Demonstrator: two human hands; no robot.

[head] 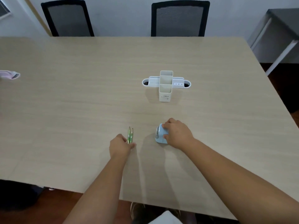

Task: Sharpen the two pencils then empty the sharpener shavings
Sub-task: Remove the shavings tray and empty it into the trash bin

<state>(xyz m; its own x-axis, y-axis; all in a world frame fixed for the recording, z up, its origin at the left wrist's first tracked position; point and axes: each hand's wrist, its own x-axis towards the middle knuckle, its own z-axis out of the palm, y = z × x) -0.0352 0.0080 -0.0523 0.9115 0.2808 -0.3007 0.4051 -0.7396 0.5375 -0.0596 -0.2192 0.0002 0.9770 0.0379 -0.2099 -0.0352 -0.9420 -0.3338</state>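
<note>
Two green pencils (pixel 130 135) lie side by side on the wooden table (pixel 80 97), tips pointing away from me. My left hand (pixel 120 147) covers their near ends, fingers closed around them. A light blue sharpener (pixel 159 134) stands on the table to the right of the pencils. My right hand (pixel 177 133) grips it from the right side, hiding most of its body.
A white desk organiser (pixel 166 85) with several compartments stands farther back, beyond the sharpener. A pale pink and grey object (pixel 9 74) lies at the table's left edge. Two black mesh chairs (pixel 179 18) sit behind the far edge. A grey table (pixel 278 34) stands at the right.
</note>
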